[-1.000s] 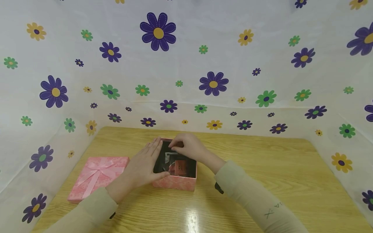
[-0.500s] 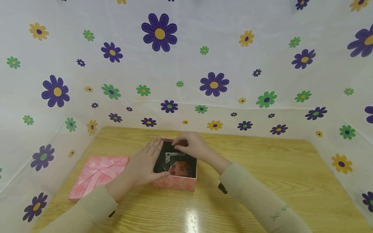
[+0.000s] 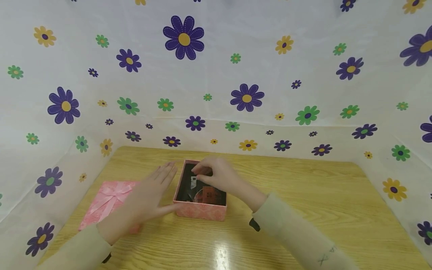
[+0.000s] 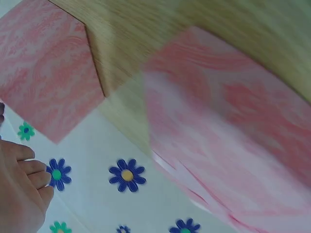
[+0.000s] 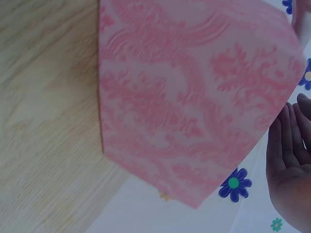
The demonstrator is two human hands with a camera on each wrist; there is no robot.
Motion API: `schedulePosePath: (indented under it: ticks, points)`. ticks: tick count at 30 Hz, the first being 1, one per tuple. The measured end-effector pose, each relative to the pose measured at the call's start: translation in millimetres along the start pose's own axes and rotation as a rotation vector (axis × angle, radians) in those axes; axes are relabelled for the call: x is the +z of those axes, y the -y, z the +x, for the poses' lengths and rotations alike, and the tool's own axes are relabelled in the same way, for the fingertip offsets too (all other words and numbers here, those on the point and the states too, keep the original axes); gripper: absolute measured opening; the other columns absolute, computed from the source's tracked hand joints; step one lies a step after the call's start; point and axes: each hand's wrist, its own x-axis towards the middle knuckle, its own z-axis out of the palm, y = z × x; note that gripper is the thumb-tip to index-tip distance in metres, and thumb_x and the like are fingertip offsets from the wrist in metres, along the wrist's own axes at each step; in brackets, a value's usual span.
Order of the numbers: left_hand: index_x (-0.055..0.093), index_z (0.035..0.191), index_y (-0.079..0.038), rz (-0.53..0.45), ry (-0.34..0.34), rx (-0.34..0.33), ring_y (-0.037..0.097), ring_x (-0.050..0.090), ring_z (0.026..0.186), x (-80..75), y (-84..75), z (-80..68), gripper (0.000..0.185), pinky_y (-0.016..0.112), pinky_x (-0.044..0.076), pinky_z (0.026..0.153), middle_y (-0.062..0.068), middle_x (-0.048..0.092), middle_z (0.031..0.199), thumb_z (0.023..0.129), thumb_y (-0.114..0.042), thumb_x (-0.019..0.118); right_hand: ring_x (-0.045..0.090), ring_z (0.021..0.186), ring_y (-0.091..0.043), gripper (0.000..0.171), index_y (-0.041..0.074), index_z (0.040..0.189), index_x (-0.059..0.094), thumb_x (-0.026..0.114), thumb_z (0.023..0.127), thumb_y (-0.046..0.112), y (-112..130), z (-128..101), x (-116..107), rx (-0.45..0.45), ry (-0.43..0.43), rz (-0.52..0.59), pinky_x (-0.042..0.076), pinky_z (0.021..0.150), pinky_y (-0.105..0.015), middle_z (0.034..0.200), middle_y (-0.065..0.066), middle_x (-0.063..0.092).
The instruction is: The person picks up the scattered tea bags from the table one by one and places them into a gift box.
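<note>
A pink patterned gift box [image 3: 200, 212] stands uncovered on the table, with a dark interior. Inside lie a small red square item [image 3: 209, 195] and a clear, shiny piece [image 3: 193, 182] whose kind I cannot make out. My right hand [image 3: 219, 176] hovers over the box's far right part, fingers bent, with a gap between thumb and index finger and nothing visible in it. Blurred, my left hand [image 3: 145, 197] is off the box's left side, fingers straight, above the pink lid [image 3: 104, 200] with its ribbon bow. Part of the lid is hidden under that hand.
The wooden table [image 3: 297, 202] extends to the right of the box. A white flower-printed cloth [image 3: 216, 75] walls off the back and both sides. The lid lies to the left of the box.
My left hand has left the box's left edge and moved left toward the lid. My right hand has shifted slightly left and down over the box, its thumb and index finger spreading.
</note>
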Motion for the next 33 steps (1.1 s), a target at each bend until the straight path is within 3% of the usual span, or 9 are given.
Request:
schedulePosePath:
  ticks: [4, 8, 11, 12, 18, 26, 33]
  points:
    - [0.037, 0.162, 0.004, 0.017, -0.061, -0.018, 0.042, 0.042, 0.155, -8.1, 9.5, -20.1, 0.107, 0.055, 0.039, 0.126, 0.023, 0.039, 0.169, 0.090, -0.069, 0.071, 0.077, 0.104, -0.022, 0.022, 0.002, 0.119, 0.077, 0.076, 0.098, 0.007, 10.7, -3.0, 8.9, -0.015, -0.006, 0.060, 0.065, 0.093, -0.034, 0.116, -0.010, 0.079]
    - [0.039, 0.161, 0.004, 0.043, -0.108, -0.045, 0.045, 0.044, 0.152, -18.6, 19.8, -39.2, 0.103, 0.034, 0.016, 0.137, 0.024, 0.040, 0.168, 0.091, -0.065, 0.071, 0.076, 0.106, -0.024, 0.025, 0.002, 0.121, 0.076, 0.078, 0.096, 0.007, 23.2, -6.2, 18.6, -0.036, -0.009, 0.104, 0.064, 0.095, -0.038, 0.117, -0.011, 0.078]
    - [0.036, 0.162, 0.003, 0.047, -0.134, -0.074, 0.045, 0.043, 0.153, -27.5, 28.8, -51.6, 0.101, 0.018, -0.005, 0.132, 0.024, 0.039, 0.169, 0.093, -0.062, 0.071, 0.076, 0.108, -0.026, 0.029, 0.002, 0.124, 0.074, 0.079, 0.095, 0.005, 33.1, -8.5, 27.0, -0.055, -0.012, 0.133, 0.064, 0.097, -0.039, 0.120, -0.012, 0.077]
    - [0.036, 0.163, 0.002, 0.039, -0.146, -0.081, 0.044, 0.042, 0.153, -30.8, 31.9, -55.2, 0.100, 0.017, -0.006, 0.132, 0.025, 0.040, 0.168, 0.093, -0.060, 0.072, 0.075, 0.110, -0.027, 0.032, 0.002, 0.125, 0.073, 0.079, 0.095, 0.005, 36.2, -9.2, 30.1, -0.054, -0.010, 0.149, 0.063, 0.098, -0.040, 0.121, -0.012, 0.077]
    - [0.034, 0.165, -0.002, -0.067, -0.201, -0.174, 0.042, 0.038, 0.156, -39.0, 51.8, -78.7, 0.092, 0.017, -0.001, 0.133, 0.023, 0.041, 0.168, 0.095, -0.046, 0.075, 0.072, 0.124, -0.025, 0.045, 0.005, 0.138, 0.068, 0.081, 0.094, 0.008, 53.8, -12.8, 51.5, -0.001, 0.017, 0.265, 0.058, 0.109, -0.038, 0.132, -0.010, 0.072]
    - [0.030, 0.168, -0.010, -0.193, -0.198, -0.316, 0.046, 0.036, 0.156, -24.7, 83.2, -118.4, 0.081, 0.012, 0.000, 0.130, 0.020, 0.038, 0.171, 0.100, -0.028, 0.071, 0.066, 0.131, -0.015, 0.062, 0.011, 0.150, 0.060, 0.084, 0.093, 0.019, 73.7, -11.5, 90.2, -0.022, 0.030, 0.201, 0.051, 0.113, -0.022, 0.141, -0.003, 0.066]
    - [0.028, 0.170, -0.016, -0.321, -0.173, -0.397, 0.048, 0.029, 0.159, -12.1, 100.1, -144.7, 0.075, 0.008, -0.003, 0.127, 0.023, 0.035, 0.171, 0.105, -0.024, 0.065, 0.060, 0.133, -0.014, 0.078, 0.006, 0.159, 0.046, 0.085, 0.092, 0.017, 82.8, -5.5, 127.0, -0.018, 0.000, 0.288, 0.048, 0.116, -0.021, 0.144, -0.011, 0.060]
